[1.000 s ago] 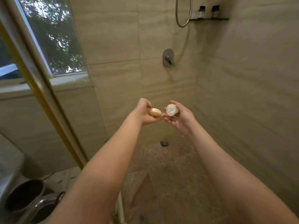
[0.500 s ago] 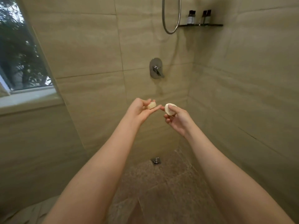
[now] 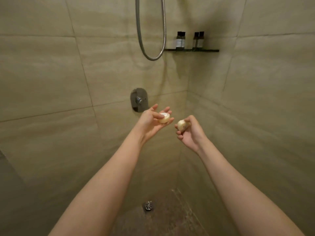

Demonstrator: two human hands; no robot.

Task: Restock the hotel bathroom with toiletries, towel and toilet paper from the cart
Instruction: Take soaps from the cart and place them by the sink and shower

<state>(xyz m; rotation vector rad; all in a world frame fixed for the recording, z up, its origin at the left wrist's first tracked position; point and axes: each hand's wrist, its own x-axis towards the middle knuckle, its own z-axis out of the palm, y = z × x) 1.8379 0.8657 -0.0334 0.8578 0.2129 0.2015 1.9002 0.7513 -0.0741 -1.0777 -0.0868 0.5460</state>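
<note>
- The left hand (image 3: 151, 121) is reaching out at the centre of the frame, palm up. It is pinching a small round cream soap with a white label (image 3: 164, 117) between its thumb and its loosely spread fingers.
- The right hand (image 3: 190, 133) is hovering just right of centre and slightly lower. Its fingers are curling closely round a second round pale soap (image 3: 182, 125), which is peeking out at the left side of the hand.
- The two soaps are sitting near each other but apart, held in the air in front of the beige tiled shower wall (image 3: 51, 82).
- A chrome mixer valve (image 3: 139, 99) is showing on that wall just up and left of the left hand.
- A looping silver shower hose (image 3: 164, 23) is hanging in the upper middle.
- A thin black corner shelf (image 3: 209, 50) in the upper right is carrying small dark-capped toiletry bottles (image 3: 180, 40), which are standing upright in two pairs.
- A round metal floor drain (image 3: 149, 205) is lying at the bottom centre, between the forearms.
</note>
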